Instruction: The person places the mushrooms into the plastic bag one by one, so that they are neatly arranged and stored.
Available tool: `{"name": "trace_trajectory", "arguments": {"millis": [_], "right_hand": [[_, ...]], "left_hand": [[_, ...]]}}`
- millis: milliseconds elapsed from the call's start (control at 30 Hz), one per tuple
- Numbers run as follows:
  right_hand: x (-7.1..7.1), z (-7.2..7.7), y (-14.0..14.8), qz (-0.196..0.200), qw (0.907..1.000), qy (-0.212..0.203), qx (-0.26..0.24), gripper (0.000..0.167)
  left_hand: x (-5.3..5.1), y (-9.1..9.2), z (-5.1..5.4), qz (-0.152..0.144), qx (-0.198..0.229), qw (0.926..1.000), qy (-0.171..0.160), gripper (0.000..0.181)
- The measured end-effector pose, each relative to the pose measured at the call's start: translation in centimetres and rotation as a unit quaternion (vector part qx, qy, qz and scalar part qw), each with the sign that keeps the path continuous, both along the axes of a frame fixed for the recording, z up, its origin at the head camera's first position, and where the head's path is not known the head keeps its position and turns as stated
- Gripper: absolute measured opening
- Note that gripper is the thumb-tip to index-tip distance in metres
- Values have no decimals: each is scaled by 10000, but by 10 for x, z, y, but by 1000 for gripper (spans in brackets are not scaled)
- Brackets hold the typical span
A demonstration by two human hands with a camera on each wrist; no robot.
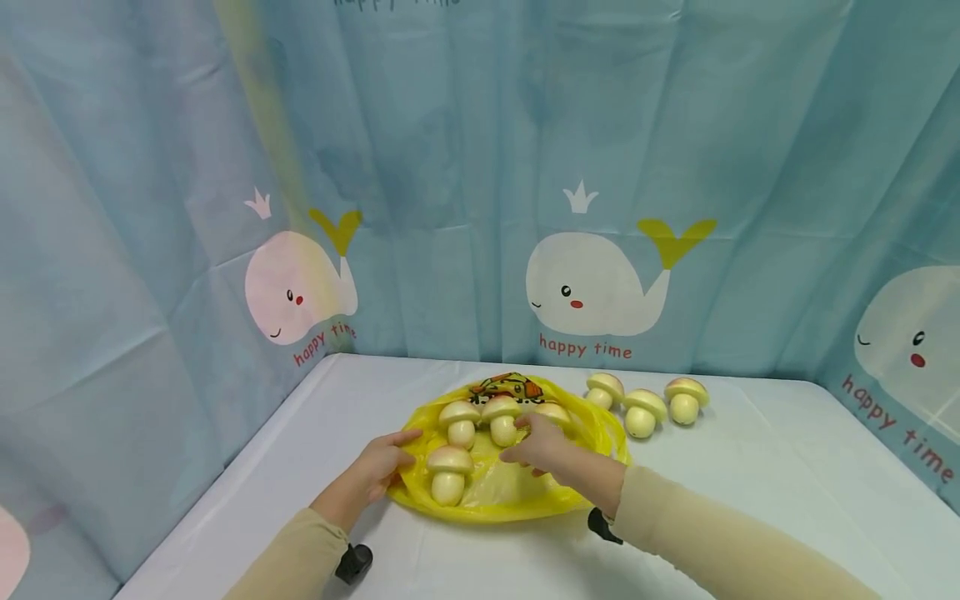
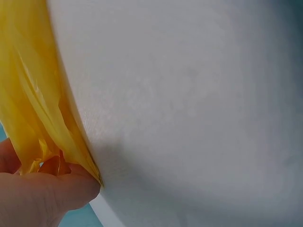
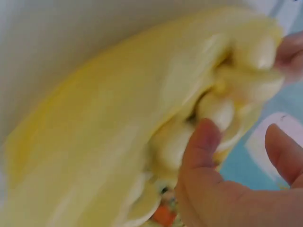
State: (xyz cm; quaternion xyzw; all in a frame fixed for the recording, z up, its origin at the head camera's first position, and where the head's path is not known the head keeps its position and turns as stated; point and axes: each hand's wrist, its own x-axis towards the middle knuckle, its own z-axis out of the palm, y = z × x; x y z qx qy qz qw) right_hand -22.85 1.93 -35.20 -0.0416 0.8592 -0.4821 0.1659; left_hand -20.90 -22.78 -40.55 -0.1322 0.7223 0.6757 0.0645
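Observation:
A yellow plastic bag (image 1: 498, 496) lies spread on the table with its mouth wide. Several smooth mushrooms with pale stems and pinkish caps are in it, one mushroom (image 1: 448, 475) at the near left and another mushroom (image 1: 460, 422) behind it. At the bag's left edge, my left hand (image 1: 382, 458) pinches the thin plastic between thumb and fingers, as the left wrist view shows. My right hand (image 1: 542, 443) hovers over the bag's right part, thumb and finger apart with nothing between them. It partly hides a mushroom (image 1: 552, 412) at the back right.
Outside the bag, at the back right of the white table (image 1: 720, 500), stand three more mushrooms (image 1: 643, 412). A blue curtain (image 1: 465, 208) with printed whales closes off the back and sides.

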Motion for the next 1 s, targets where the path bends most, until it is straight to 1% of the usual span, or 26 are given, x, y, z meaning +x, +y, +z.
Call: {"name": "trace_trajectory", "arguments": {"millis": [100,200,300,433,567,767,900,1000], "right_hand": [[-9,1,15,-188,9997,158,55,54],[-14,-3,26,-409,9989,197,119,55],[-18,-8,32,-569,9971,395,323,60],[-21,-16,34,-733,9937,724,450,74],[-26,-24,31,-839,9926,825,301,83],[-34,-36,30,-1007,9910,855,204,79],[-38,-39,27,-1050,9893,958,320,76],[-40,-39,25,-1040,9880,1027,499,75]], "left_hand": [[0,0,-1,47,-22,10000,-11,54],[-1,0,0,60,-14,10000,-16,54],[0,0,1,56,10,10000,-15,54],[0,-1,2,50,13,10000,-18,54],[1,-1,2,53,-34,10000,-16,54],[1,1,2,12,-57,10000,-28,55],[2,1,1,23,-53,10000,-30,54],[1,2,1,48,-85,9999,-48,55]]}}
